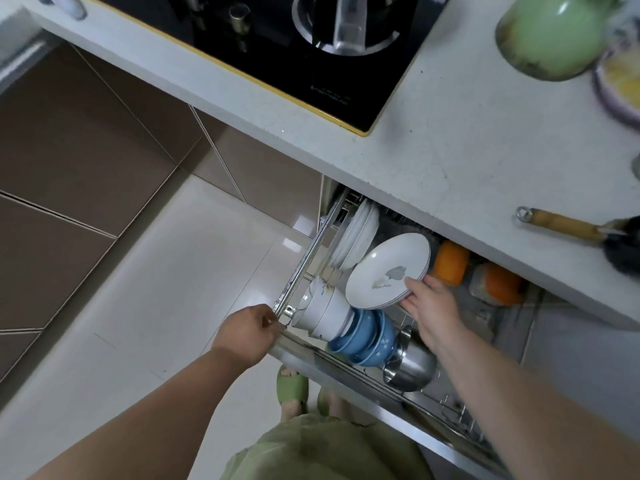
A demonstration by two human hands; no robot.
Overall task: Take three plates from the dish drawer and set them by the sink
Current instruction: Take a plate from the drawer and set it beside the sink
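Note:
The dish drawer [301, 271] stands pulled out below the white counter. My right hand [429, 299] grips the near rim of a white plate [384, 268] with a dark edge line and a small grey motif, tilted above the rack. Behind it, several white plates [356, 237] stand on edge in the rack. My left hand [247, 329] is closed on the drawer's front left corner. The sink is out of view.
White bowls [325, 313], blue bowls [367, 337] and steel cups [412, 365] lie in the drawer's front. Orange items [450, 261] sit at its back. Above are a black hob [294, 46], a green pot [550, 32] and a wooden-handled tool [561, 223] on the counter [450, 150]. My feet in green slippers [292, 386] are below the drawer.

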